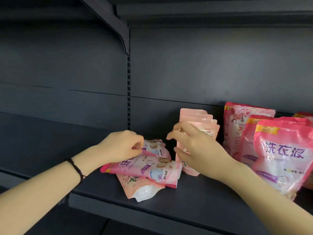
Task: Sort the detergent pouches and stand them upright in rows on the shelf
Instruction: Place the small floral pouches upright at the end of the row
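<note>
- The left forearm reaches in from the lower left, with a black wristband [76,168] on the wrist. The left hand [121,146] is knuckles-up, its fingers curled under.
- The right arm reaches in from the lower right. The right hand [194,150] is raised with its back to the camera, fingers spread and lightly bent, thumb lower.
- A tilted pink pouch [156,148] lies just right of the left hand, at the back of a small pile of lying pouches [147,172] (a pink one with purple lettering on top, a peach one beneath it).
- A row of pale pink pouches [199,118] stands upright directly behind the right hand, which covers most of the front one.
- The left grip is closed in a pinch on the near edge of the tilted pink pouch.
- The right grip is open and holds nothing; whether its fingertips touch the front pale pouch cannot be told.
- Further right, a row of bright pink pouches [284,155] stands upright, one behind another.
- Everything sits on a dark shelf [186,204].
</note>
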Tool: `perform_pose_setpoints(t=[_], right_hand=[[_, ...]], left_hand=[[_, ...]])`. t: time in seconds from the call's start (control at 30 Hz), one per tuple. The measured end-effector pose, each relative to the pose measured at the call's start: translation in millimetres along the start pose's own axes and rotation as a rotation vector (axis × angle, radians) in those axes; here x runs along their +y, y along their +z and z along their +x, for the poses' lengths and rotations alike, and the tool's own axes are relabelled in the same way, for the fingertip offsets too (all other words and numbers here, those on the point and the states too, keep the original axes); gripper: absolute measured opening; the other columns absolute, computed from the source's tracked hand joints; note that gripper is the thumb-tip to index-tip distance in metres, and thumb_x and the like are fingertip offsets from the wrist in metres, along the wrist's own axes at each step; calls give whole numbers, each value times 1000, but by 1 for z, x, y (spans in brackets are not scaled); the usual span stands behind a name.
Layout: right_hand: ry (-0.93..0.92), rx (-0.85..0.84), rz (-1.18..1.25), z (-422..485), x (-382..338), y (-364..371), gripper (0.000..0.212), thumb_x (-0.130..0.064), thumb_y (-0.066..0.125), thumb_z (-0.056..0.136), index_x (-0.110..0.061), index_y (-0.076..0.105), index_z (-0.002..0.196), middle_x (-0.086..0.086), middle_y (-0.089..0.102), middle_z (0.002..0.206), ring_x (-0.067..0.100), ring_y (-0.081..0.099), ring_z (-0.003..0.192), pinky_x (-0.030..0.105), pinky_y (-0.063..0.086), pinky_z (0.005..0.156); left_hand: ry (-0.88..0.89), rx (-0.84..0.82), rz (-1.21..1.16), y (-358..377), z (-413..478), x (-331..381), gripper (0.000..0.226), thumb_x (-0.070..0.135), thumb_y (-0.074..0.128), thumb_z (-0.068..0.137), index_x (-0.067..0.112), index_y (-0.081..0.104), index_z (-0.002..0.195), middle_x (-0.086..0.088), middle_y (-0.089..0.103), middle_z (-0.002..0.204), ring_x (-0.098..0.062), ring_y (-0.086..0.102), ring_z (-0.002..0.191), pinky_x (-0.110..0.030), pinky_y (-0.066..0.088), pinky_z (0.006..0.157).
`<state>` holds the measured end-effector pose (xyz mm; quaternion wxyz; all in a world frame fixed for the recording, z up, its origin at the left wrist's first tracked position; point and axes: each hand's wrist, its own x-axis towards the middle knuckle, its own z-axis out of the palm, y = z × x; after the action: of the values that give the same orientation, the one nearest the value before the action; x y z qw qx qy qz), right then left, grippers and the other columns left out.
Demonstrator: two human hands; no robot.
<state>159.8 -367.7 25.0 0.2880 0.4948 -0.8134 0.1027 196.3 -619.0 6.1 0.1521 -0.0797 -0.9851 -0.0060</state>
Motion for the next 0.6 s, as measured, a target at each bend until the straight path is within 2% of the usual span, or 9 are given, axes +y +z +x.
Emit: perform_pose_setpoints(t=[0.1, 0.2, 0.3, 0.4, 0.5, 0.6], right_hand=[[-107, -191, -115, 21, -8, 16, 35, -31, 51, 94, -29, 49, 129, -6, 42, 128, 14, 48, 108, 32, 49, 78], [-152, -281, -180, 41, -16, 33, 40, -31, 51, 93, -28, 46, 133, -3, 43, 129, 17, 49, 108, 31, 48, 78], [-163, -361, -252, 63, -24, 49, 41, -29, 49, 94, -25, 45, 134, 1, 45, 129, 21, 49, 111, 35, 48, 85], [-116, -430, -259, 87, -34, 65, 39, -29, 49, 95, -24, 45, 134, 2, 49, 124, 23, 51, 110, 38, 49, 84], [1, -529, -195, 108, -41, 81, 40, -28, 49, 94, -26, 45, 134, 2, 52, 120, 24, 54, 108, 38, 50, 80], [107, -598, -115, 118, -42, 98, 40, -28, 49, 93, -27, 46, 133, 2, 53, 118, 24, 57, 106, 38, 51, 79]], left_hand=[[4, 3, 94, 1, -14, -21, 14, 44, 51, 92, 34, 58, 98, 15, 52, 87, -4, 47, 85, -25, 36, 66], [-19, -4, 124, 2, -23, -39, 17, 46, 47, 93, 33, 57, 98, 15, 55, 88, -5, 49, 87, -26, 40, 68], [-87, -10, 144, 5, -30, -55, 23, 49, 44, 94, 30, 57, 90, 13, 57, 87, -8, 54, 88, -27, 40, 66], [-192, -34, 150, 12, -34, -66, 39, 56, 37, 94, 27, 53, 75, 10, 57, 80, -11, 56, 81, -28, 39, 62], [-311, -124, -1, 24, -37, -71, 55, 63, 35, 92, 22, 42, 57, 9, 49, 58, -10, 48, 55, -25, 33, 50], [-424, -117, -273, 36, -36, -76, 57, 62, 50, 86, 20, 39, 49, 11, 41, 43, -8, 43, 44, -23, 31, 47]])
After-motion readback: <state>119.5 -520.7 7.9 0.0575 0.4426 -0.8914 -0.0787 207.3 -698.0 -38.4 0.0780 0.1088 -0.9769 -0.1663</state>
